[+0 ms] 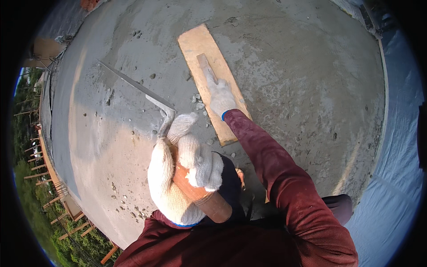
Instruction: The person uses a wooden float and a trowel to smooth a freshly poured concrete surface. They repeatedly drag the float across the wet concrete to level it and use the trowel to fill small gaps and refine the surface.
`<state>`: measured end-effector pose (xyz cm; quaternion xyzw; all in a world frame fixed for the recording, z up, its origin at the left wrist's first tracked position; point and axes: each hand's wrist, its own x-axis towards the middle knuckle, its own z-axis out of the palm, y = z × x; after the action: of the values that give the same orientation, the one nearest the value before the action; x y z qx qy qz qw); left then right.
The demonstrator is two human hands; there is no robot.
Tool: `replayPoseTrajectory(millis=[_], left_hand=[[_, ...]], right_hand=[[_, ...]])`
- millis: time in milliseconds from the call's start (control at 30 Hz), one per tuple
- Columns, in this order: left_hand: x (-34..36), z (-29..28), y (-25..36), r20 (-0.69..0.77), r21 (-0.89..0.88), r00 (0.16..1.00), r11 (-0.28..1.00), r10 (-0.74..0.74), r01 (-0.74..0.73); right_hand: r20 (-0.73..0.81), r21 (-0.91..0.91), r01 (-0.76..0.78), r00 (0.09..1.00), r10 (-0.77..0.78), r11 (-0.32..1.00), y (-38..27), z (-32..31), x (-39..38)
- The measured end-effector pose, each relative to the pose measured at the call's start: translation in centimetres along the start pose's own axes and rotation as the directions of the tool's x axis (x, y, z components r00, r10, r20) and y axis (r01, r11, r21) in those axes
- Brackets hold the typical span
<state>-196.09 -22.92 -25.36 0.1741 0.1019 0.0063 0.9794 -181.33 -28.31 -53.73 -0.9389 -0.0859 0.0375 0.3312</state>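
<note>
My left hand [161,180], in a white knit glove, is closed round the wooden handle of a trowel [137,86]. The narrow metal blade points up and to the left, just over or against the grey concrete; I cannot tell which. To the right, a long wooden float [195,41] lies flat on the concrete, slightly tilted in the view. My right hand [222,99], in a dusty pale glove with a blue cuff, grips the raised wooden handle along its middle. Small stones [199,106] sit beside the float's left edge.
Wet-looking concrete [307,84] spreads all around, with loose pebbles [120,202] at lower left. A blue sheet [400,178] lines the right side beyond a straight edge. Timber formwork [49,162] and greenery border the left edge. My leg [340,208] shows at lower right.
</note>
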Motion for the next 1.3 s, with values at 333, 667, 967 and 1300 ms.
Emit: replayPoseTrajectory(millis=[333, 667, 967, 1300], left_hand=[[-0.8, 0.3, -0.7, 0.024, -0.006, 0.999, 1.0, -0.03, 0.03], [0.6, -0.7, 0.4, 0.13, 0.17, 0.99, 0.985, -0.054, 0.032], [3.1, 0.5, -5.6, 0.024, 0.411, 0.986, 0.901, -0.165, 0.14], [11.1, -1.4, -8.3, -0.046, 0.619, 0.987, 0.771, -0.154, 0.149]], right_hand=[[-0.137, 0.212, 0.152, 0.983, -0.124, 0.965, -0.1, -6.2, -6.3], [-0.583, 0.241, -0.772, 0.368, 0.724, 0.587, 32.0, -24.2, -27.2], [-0.034, 0.166, -0.122, 0.991, 0.13, 0.979, 7.7, -4.8, -9.1], [0.146, -0.276, -0.154, 0.969, 0.2, 0.949, 11.1, -28.8, -8.9]])
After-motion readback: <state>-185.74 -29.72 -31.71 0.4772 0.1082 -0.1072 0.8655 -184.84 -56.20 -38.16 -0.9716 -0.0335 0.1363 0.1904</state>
